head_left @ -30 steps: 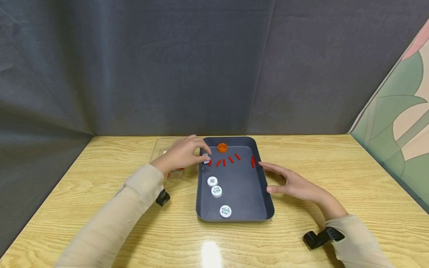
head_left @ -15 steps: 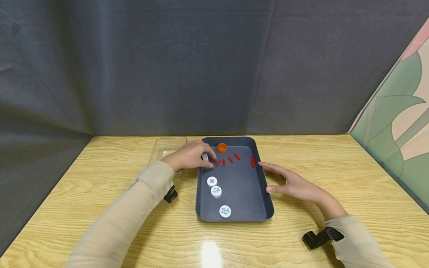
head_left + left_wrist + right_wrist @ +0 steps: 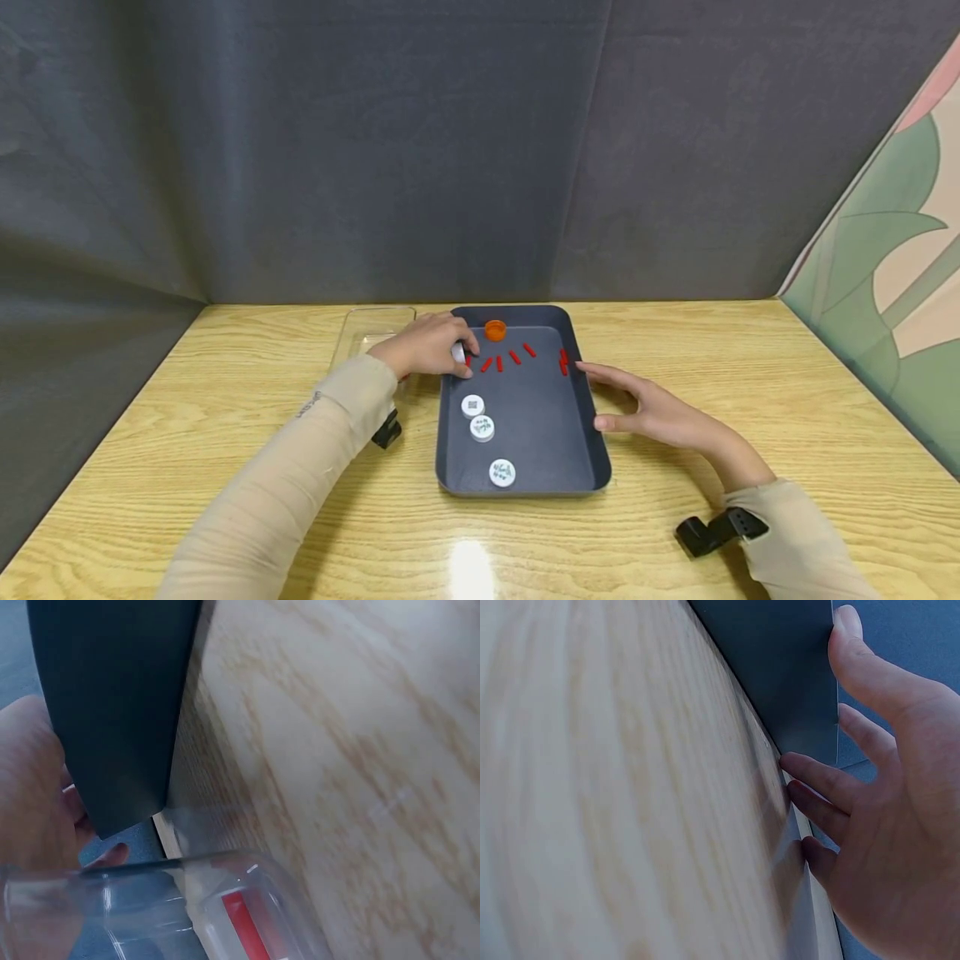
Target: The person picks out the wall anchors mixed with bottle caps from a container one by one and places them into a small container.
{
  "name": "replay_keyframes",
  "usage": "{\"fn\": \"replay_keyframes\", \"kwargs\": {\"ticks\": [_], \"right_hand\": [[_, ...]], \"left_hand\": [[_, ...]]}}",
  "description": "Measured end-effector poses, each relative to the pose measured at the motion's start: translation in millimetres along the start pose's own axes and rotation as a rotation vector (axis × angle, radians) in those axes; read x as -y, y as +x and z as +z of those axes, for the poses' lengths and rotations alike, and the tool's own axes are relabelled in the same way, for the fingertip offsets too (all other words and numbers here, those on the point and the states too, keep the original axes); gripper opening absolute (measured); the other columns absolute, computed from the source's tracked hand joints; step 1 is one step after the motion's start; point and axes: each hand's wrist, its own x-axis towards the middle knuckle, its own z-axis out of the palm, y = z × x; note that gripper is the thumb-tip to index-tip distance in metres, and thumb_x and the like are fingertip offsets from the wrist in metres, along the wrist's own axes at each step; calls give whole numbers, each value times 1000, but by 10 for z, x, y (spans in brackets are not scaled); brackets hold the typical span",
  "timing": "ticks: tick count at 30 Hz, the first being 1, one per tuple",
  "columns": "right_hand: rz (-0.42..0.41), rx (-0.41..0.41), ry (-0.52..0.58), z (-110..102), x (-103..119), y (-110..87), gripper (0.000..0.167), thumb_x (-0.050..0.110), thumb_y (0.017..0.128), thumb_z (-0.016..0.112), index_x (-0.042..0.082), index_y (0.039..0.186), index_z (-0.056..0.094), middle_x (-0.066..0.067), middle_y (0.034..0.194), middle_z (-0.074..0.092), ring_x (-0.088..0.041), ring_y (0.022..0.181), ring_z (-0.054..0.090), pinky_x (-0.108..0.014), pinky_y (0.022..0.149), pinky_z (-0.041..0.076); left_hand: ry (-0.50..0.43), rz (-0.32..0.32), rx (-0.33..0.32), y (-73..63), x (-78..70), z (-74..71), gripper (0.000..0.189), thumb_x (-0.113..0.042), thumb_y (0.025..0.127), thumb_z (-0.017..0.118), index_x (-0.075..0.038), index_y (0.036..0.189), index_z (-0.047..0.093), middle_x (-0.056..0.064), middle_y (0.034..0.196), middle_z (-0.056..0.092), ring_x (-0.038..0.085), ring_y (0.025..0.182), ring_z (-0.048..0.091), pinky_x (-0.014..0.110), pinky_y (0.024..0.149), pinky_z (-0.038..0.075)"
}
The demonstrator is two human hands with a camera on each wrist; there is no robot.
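Note:
A dark grey tray lies on the table, holding several short red sticks, an orange round cap and several white round caps. My left hand reaches over its left rim, fingers curved. A small white piece shows between those fingers and the thumb; whether they grip it is hidden. In the left wrist view the hand is beyond the tray's outer wall. My right hand stays beside the right wall, fingers spread, its thumb at the rim in the right wrist view.
A clear plastic box stands left of the tray, partly behind my left hand. A red stick shows through clear plastic in the left wrist view. Wooden tabletop surrounds the tray; a grey cloth hangs behind.
My left hand has moved a little right and down over the tray's left rim, then slightly back. The white piece is nearly where it was. My right hand has not moved.

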Motion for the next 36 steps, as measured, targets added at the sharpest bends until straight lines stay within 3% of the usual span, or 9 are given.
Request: {"fn": "replay_keyframes", "kwargs": {"ticks": [11, 36], "right_hand": [[-4, -2, -4, -3, 2, -2, 77, 24, 88, 76, 12, 154, 36, -15, 154, 38, -35, 140, 35, -18, 107, 30], [0, 0, -2, -19, 10, 4, 77, 24, 88, 76, 12, 153, 37, -15, 154, 38, -35, 140, 36, -17, 107, 29]], "left_hand": [[28, -71, 18, -8, -36, -2, 29, -41, 82, 80, -22, 100, 69, -7, 106, 59, 19, 108, 50, 41, 102, 37], [32, -100, 17, 4, -85, 0, 24, -40, 83, 80, -22, 96, 73, -7, 107, 62, 17, 112, 50, 40, 104, 36]]}}
